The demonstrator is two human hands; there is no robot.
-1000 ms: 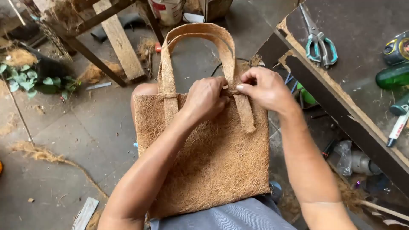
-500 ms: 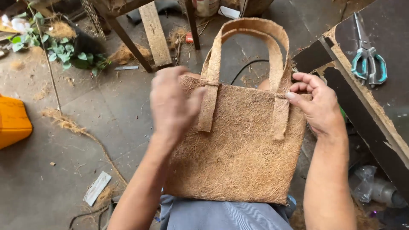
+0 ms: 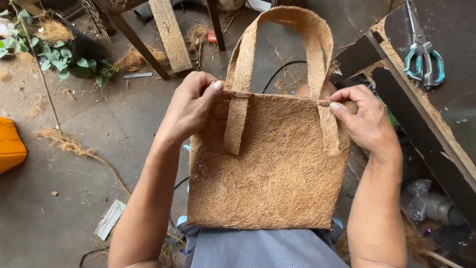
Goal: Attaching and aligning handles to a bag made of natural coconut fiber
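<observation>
A brown coconut-fibre bag (image 3: 270, 164) with a looped handle (image 3: 282, 20) stands upright on my lap. My left hand (image 3: 191, 106) pinches the bag's top left corner, thumb on the rim beside the left handle strap. My right hand (image 3: 367, 119) grips the top right corner, thumb pressed by the right strap. The bag's flat front faces me, and its lower edge rests on my grey striped clothing (image 3: 258, 248).
Teal-handled scissors (image 3: 422, 54) lie on a dark workbench (image 3: 446, 129) at right. Wooden legs and a plank (image 3: 168, 34) stand ahead on the concrete floor. Green leaves (image 3: 59, 62) sit far left, an orange object (image 3: 10, 146) at the left edge, and plastic bottles (image 3: 431, 206) under the bench.
Both hands have slid outward from the middle of the bag's rim to its top corners. The bag now sits spread flat and centred, and my view has shifted left.
</observation>
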